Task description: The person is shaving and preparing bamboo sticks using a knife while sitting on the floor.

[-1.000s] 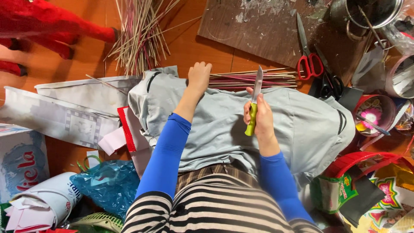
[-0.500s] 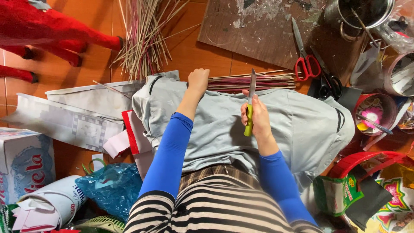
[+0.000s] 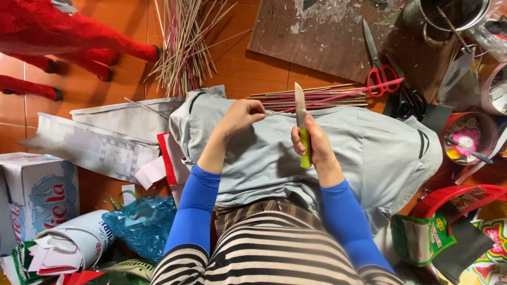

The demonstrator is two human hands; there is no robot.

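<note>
My right hand [image 3: 311,140] grips a knife with a yellow-green handle [image 3: 304,150], its blade [image 3: 300,108] pointing away from me. My left hand [image 3: 243,117] pinches one thin stick [image 3: 280,111] that runs toward the blade. Both hands hover over a grey cloth [image 3: 369,153] spread across my lap. Just beyond the hands lies a flat bundle of thin sticks [image 3: 317,97], some of them pink.
A loose heap of sticks [image 3: 185,47] lies on the orange tile floor at the back. Red-handled scissors [image 3: 377,63] and black scissors [image 3: 409,97] rest near a stained board [image 3: 317,37]. Newspaper [image 3: 100,140], a blue plastic bag [image 3: 140,224], a red figure [image 3: 63,37] and baskets [image 3: 449,203] surround me.
My left hand has drawn back from the stick bundle with one thin stick pinched in it. My right hand with the knife has stayed nearly in place.
</note>
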